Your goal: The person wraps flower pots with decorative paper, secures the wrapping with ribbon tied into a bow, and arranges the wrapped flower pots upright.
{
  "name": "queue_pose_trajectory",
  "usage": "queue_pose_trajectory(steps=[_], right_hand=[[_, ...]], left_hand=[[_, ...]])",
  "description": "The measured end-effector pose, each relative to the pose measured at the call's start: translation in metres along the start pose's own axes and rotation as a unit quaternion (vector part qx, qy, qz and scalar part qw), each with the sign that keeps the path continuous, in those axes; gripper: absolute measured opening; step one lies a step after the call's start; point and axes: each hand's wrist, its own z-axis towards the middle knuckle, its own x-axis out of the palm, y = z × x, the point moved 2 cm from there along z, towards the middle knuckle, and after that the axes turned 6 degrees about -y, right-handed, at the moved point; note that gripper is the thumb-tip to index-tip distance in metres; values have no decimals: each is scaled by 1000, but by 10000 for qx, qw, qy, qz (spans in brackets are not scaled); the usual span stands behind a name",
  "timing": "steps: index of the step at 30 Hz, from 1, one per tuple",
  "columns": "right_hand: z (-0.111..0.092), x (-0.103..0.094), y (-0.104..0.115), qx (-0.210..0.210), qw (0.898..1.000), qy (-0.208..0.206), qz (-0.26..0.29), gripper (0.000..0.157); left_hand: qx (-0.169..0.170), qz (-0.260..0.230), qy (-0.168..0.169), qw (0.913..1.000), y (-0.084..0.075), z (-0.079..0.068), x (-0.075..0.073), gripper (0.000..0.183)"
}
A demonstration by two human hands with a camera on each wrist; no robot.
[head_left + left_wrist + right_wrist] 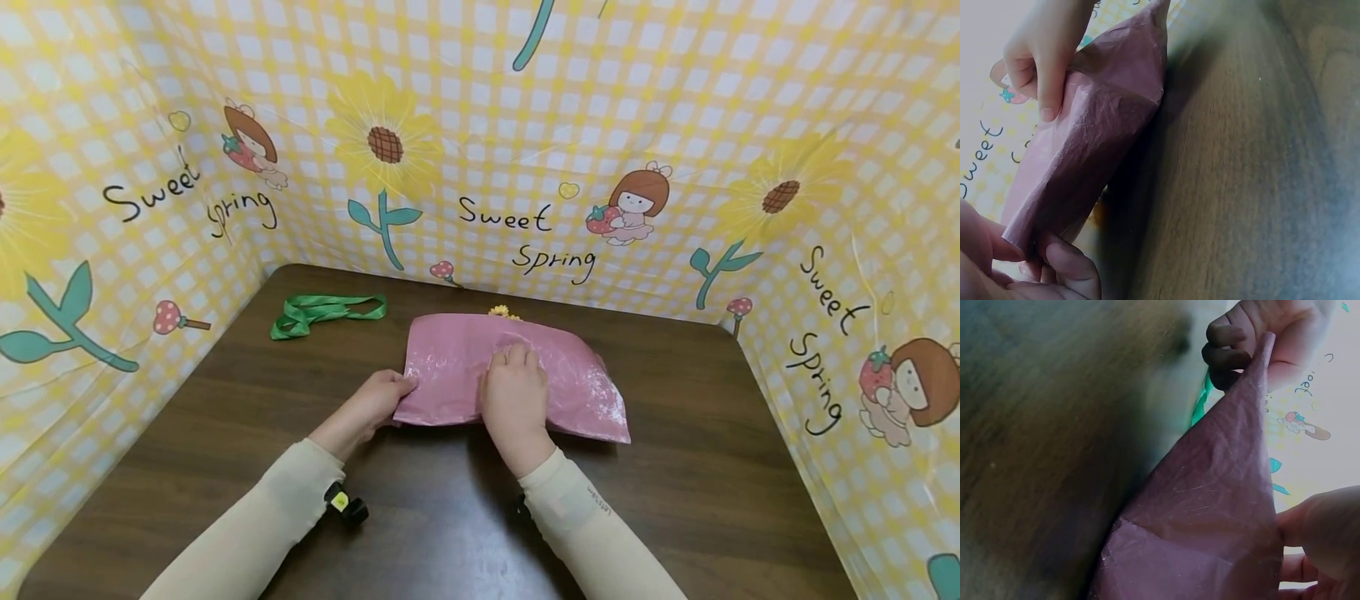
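A pink plastic mailer bag point(442, 350) lies across the middle of the table, its near edge lifted off the wood. My left hand point(378, 400) pinches the bag's left edge between thumb and fingers, as the left wrist view also shows at the corner. On the bag's upper face, near its middle, my right hand point(516, 400) grips the film with curled fingers, and the plastic creases round the fingertips. In the right wrist view the bag point(1204, 506) slopes up towards the left hand point(1260, 344). What lies inside or under it is hidden.
A bundled green ribbon point(322, 311) lies at the back left of the table point(225, 467). Small yellow flowers point(501, 312) show just behind the bag. A yellow checked cloth point(465, 150) stands as walls along the back and both sides.
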Motion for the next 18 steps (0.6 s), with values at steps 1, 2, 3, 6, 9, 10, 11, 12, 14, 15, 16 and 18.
queue_pose_trajectory(steps=[1, 2, 3, 6, 9, 10, 11, 12, 14, 15, 16, 18], right_hand=[[0, 0, 0, 10, 10000, -7, -4, 27], [0, 0, 0, 33, 10000, 28, -5, 28], [0, 0, 0, 55, 10000, 46, -3, 28], [0, 0, 0, 135, 9999, 76, 26, 29], [1, 0, 0, 192, 9998, 95, 39, 27], [1, 0, 0, 197, 9998, 78, 41, 26], [1, 0, 0, 191, 9998, 54, 21, 26], [1, 0, 1, 178, 9998, 8, 5, 25], [1, 1, 2, 149, 9999, -64, -54, 24], [0, 2, 2, 140, 9998, -109, -87, 24], [0, 3, 3, 129, 9997, -159, -115, 25], [0, 5, 3, 134, 9996, -220, -152, 27]], left_hand=[[3, 38, -1, 10000, -1, 0, 0, 27], [21, 81, -21, 10000, -1, 0, 1, 27], [73, 150, -68, 9998, -2, -1, 1, 27], [306, 345, -279, 9985, -5, -2, 0, 25], [544, 461, -532, 9960, -9, -3, 0, 22], [606, 447, -582, 9955, -10, -4, 0, 20], [662, 413, -618, 9950, -11, -4, 0, 19], [711, 394, -646, 9946, -11, -4, 1, 18], [770, 306, -663, 9943, -13, -4, 1, 16], [808, 260, -674, 9941, -13, -5, 1, 16], [855, 240, -677, 9937, -14, -5, 1, 16], [910, 159, -692, 9933, -15, -6, 2, 16]])
